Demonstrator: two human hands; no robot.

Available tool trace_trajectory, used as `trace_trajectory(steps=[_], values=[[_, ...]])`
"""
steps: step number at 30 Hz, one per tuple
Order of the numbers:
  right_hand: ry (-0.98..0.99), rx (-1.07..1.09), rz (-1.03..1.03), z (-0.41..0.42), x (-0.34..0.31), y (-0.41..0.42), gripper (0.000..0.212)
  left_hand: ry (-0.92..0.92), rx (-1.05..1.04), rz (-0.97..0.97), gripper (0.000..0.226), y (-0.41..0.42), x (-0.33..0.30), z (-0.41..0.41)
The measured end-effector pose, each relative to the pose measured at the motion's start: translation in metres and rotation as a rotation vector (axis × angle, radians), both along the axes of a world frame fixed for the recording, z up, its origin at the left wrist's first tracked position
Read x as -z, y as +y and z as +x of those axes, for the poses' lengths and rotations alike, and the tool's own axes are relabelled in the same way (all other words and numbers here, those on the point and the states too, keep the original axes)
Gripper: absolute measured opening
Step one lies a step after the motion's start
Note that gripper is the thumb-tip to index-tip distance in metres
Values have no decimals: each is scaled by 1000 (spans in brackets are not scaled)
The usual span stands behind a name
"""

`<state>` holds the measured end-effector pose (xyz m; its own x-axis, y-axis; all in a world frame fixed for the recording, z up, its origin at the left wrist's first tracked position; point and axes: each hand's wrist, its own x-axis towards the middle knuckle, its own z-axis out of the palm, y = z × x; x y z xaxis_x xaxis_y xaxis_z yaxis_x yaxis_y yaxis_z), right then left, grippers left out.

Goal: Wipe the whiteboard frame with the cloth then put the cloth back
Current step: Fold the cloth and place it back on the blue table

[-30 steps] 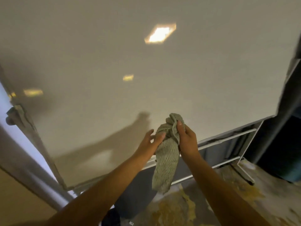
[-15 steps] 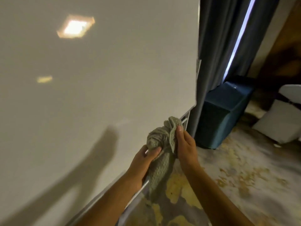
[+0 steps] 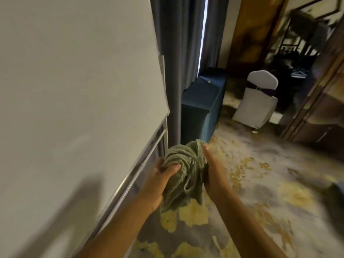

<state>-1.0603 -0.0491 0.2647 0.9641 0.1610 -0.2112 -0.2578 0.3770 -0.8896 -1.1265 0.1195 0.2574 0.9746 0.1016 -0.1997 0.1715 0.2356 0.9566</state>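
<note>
Grip: both hands hold one grey-green cloth (image 3: 184,170), bunched into a wad between them. The left hand (image 3: 160,180) closes on the wad's near-left side, thumb pressed across the front folds; the right hand (image 3: 214,175) lies flatter against the far-right side, fingers extended upward along the fabric, so its grip is more a cupping press than a pinch. The two-handed hold appears meant to gather loose fabric into a compact pad, which would give a firm wiping face and keep trailing ends away from the frame.

Position: the cloth is in the air, below and just right of the whiteboard's lower right corner, touching neither the whiteboard frame (image 3: 163,84) nor the stand rail (image 3: 149,151) to the left of the grip. The board face (image 3: 74,81) fills the view left of the hands; the patterned carpet (image 3: 260,192) lies beneath them.

Orientation: the wad's long axis runs roughly vertical, slightly tilted. Its rounded, rope-like coiled head points up and away from the wearer, above the grip; a shorter loose tail hangs down below the grip toward the carpet.

Judgement: with the cloth apart from the frame, the wiping stroke is not in contact at this moment; whether wiping is about to begin or is finished cannot be told. No cloth storage place is identifiable.
</note>
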Motion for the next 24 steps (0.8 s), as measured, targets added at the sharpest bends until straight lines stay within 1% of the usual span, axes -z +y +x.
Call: trace_trajectory(steps=[1,3,4,6,9,10,12,13,14,15,16,17,18,20,21,22,24], values=[[-59,9,-7,28,6,-18,32,-6,-12,34,82,-13,3,33],[-139,4,-27,52,14,-32,22,-23,-36,95,84,-20,5,64],[-169,37,-49,56,18,-35,17,-18,-29,134,83,-19,4,71],[-224,72,-82,103,19,-60,15,2,-39,216,69,-37,5,120],[-283,17,-130,156,6,-87,18,15,-5,337,34,-54,-4,181],[-306,-29,-142,167,2,-94,19,2,-8,370,30,-58,-6,198],[-347,-143,-195,199,-4,-111,22,-28,-71,425,38,-74,-14,239],[-336,-179,-226,214,-4,-117,29,-41,-82,444,40,-81,-20,258],[-335,-190,-230,232,-2,-122,41,-69,-80,453,43,-89,-22,279],[-327,-176,-213,249,0,-127,52,-86,-64,475,44,-94,-23,299],[-333,-141,-174,265,0,-132,58,-115,-65,447,43,-98,-21,319],[-318,-99,-140,284,4,-139,57,-105,-64,419,38,-104,-20,339],[-281,-58,-110,306,5,-144,51,-103,-46,383,36,-110,-18,361],[-222,-42,-86,339,4,-149,34,-159,0,392,43,-119,-19,389],[-193,-34,-103,364,7,-152,29,-209,35,420,46,-124,-20,409],[-176,-33,-134,382,7,-153,29,-249,60,417,45,-128,-20,426],[-139,-102,-218,422,13,-156,30,-299,87,427,38,-130,-14,471]])
